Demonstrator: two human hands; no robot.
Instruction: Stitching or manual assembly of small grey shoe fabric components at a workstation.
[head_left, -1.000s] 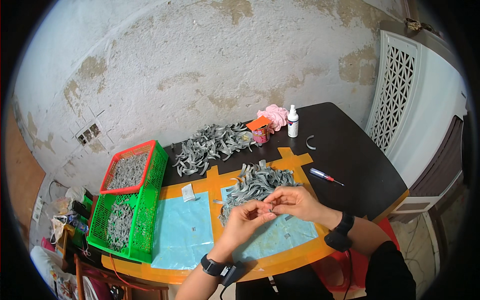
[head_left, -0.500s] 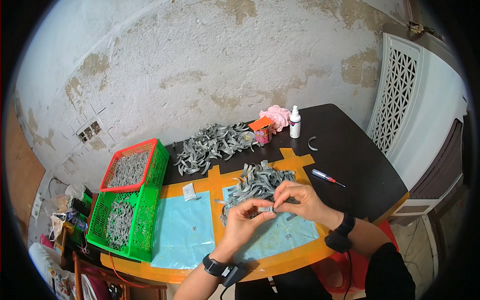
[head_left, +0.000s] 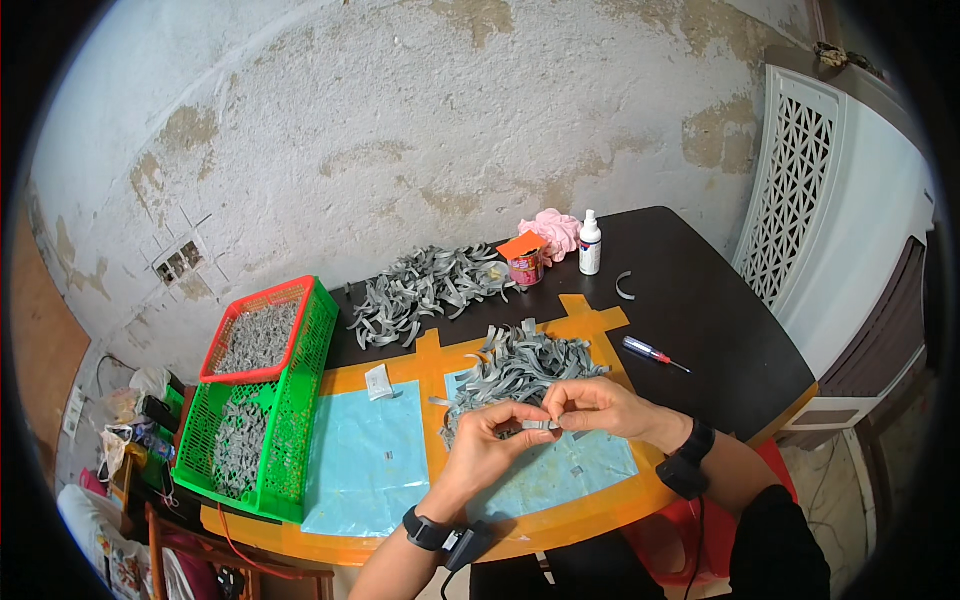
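Note:
Between the fingers of both hands is a short grey strip, partly hidden by the fingertips. My left hand pinches it between thumb and fingers. The fingertips of my right hand are closed on its right end. Just beyond my hands lies a heap of curved grey strips on a light blue plastic sheet. A larger heap of similar strips is at the back of the table. One loose curved strip lies apart at the right.
To the left, a red basket and a green basket hold small grey pieces. At the back are a tin, a pink cloth and a white spray bottle. A screwdriver lies at the right, a white packet at the left.
My right hand has shifted slightly left and down, and its fingertips have come closer to those of the left hand. The left hand has barely moved.

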